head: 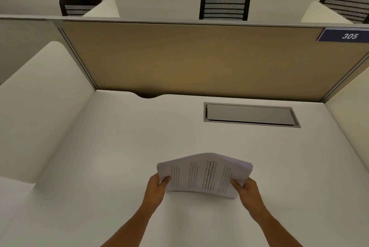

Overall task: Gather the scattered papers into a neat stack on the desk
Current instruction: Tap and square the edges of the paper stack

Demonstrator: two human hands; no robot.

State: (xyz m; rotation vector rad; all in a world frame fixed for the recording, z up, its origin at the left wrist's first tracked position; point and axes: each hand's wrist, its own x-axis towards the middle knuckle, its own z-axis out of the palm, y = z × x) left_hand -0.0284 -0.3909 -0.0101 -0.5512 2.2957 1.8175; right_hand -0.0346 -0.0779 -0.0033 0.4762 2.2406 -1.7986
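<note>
Your left hand (156, 185) and right hand (246, 188) each grip one end of the papers (203, 174), bowed upward between them. Tap the edges square, then lower them flat onto the bench (119, 146).

"305" on blue plate (346, 35), partition (199, 58) corner

The papers (203, 174) form one white printed sheaf, bowed upward in the middle, gripped at both short ends and held over the worktop (119, 146).
</note>
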